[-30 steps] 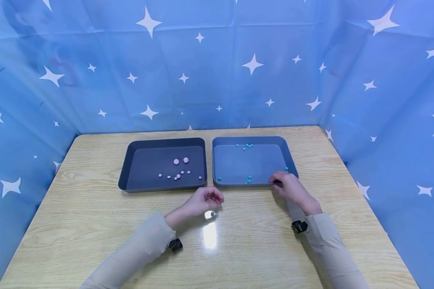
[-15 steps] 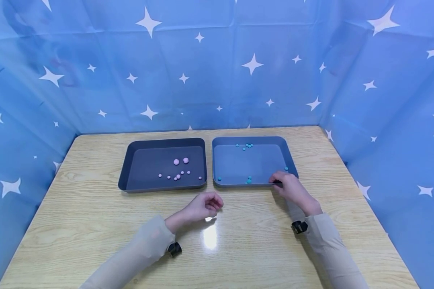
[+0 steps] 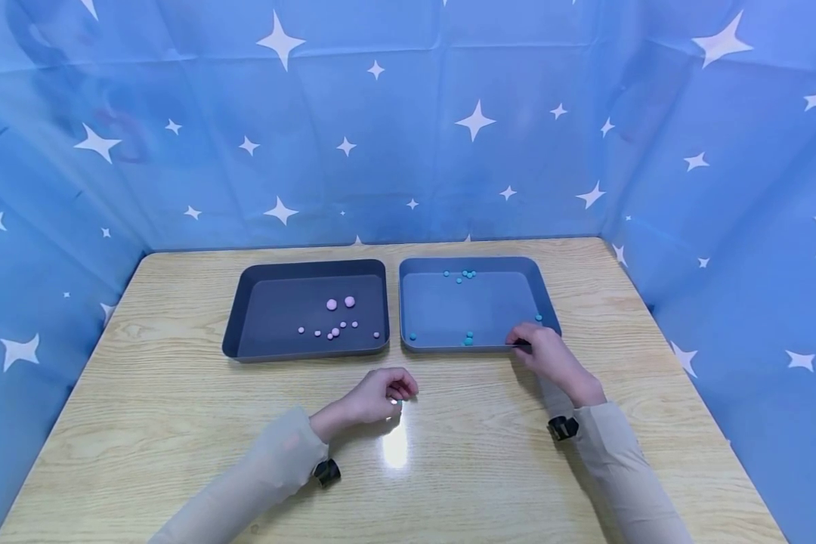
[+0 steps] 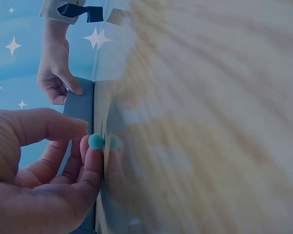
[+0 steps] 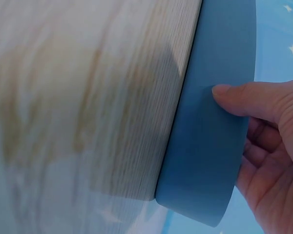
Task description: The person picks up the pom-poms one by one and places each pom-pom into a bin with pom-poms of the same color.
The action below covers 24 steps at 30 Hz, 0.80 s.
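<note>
My left hand (image 3: 374, 397) is low over the table in front of the two trays, its fingers loosely bent. In the left wrist view a small teal ball (image 4: 96, 142) sits on the tabletop at the fingertips (image 4: 92, 161). A gap shows between thumb and fingers, and the ball does not look pinched. My right hand (image 3: 547, 351) grips the near wall of the blue tray (image 3: 442, 302) close to its right corner. In the right wrist view the thumb (image 5: 229, 95) presses the outside of that wall; the other fingers are behind it, partly hidden.
Several teal balls (image 3: 469, 341) lie in the blue tray. To its left stands a dark tray (image 3: 265, 310) with several pink balls (image 3: 331, 304), two of them larger. Both trays rest on a wooden table (image 3: 143, 423) before a blue star-patterned curtain (image 3: 381, 151).
My left hand has come down and nearer to me, over the teal ball on the table, which it now mostly covers in the head view. The right hand keeps its hold on the tray.
</note>
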Tool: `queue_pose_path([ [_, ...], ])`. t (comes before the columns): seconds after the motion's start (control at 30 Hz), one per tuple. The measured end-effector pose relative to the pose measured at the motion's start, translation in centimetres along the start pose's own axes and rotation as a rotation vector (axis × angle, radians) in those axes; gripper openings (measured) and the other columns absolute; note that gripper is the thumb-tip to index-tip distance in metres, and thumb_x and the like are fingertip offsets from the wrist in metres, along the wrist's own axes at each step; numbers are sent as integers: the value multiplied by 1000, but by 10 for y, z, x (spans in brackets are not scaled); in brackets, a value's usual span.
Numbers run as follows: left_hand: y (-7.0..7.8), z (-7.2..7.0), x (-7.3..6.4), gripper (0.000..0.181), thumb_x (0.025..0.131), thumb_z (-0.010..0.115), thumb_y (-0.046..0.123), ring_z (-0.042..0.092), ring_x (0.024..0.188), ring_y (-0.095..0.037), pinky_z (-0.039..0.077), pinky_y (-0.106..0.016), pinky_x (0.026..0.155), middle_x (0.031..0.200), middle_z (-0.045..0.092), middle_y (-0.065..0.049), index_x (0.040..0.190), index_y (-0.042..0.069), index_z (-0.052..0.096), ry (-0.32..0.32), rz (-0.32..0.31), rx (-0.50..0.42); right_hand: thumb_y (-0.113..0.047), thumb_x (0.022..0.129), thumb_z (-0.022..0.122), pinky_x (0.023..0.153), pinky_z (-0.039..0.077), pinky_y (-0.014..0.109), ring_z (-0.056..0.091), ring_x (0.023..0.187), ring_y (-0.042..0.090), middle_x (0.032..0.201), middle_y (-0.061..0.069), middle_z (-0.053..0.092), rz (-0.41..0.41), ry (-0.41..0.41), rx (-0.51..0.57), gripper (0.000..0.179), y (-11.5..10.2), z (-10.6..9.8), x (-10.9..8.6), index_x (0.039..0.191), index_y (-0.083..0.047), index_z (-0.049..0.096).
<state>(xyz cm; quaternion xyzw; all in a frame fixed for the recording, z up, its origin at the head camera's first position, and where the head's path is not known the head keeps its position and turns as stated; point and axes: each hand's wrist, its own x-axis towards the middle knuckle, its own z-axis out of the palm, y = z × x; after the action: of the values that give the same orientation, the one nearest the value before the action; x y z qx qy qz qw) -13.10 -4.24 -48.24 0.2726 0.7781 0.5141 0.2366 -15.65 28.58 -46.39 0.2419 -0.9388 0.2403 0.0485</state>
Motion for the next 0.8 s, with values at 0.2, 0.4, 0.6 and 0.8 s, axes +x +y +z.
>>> queue_pose_path([
  [0.2,0,4,-1,38,62,43,-20,54,78,-15,49,-23,69,86,58,-5,90,-1,61,18,63,110,11,75,68,72,53,41,62,81,25,84,8,64,-4,5,-3,16,1,0,0,85,-3,65],
  [0.4,2,5,0,36,61,42,-20,52,72,-12,49,-23,64,80,56,-3,84,0,61,40,110,188,11,76,68,72,53,41,62,81,24,84,7,64,-4,4,2,17,1,0,-1,85,-3,65],
  [0.6,0,6,1,35,61,43,-20,52,69,-11,49,-22,62,77,56,-3,82,1,61,50,128,204,11,75,68,72,52,41,62,81,24,84,7,64,-3,3,1,17,0,0,-1,85,-3,65],
  [0.8,0,4,2,35,59,42,-19,53,69,-14,47,-22,60,76,55,-2,80,2,60,39,109,194,11,75,68,72,52,41,62,81,24,84,7,64,-3,3,-4,17,1,0,0,84,-3,66],
])
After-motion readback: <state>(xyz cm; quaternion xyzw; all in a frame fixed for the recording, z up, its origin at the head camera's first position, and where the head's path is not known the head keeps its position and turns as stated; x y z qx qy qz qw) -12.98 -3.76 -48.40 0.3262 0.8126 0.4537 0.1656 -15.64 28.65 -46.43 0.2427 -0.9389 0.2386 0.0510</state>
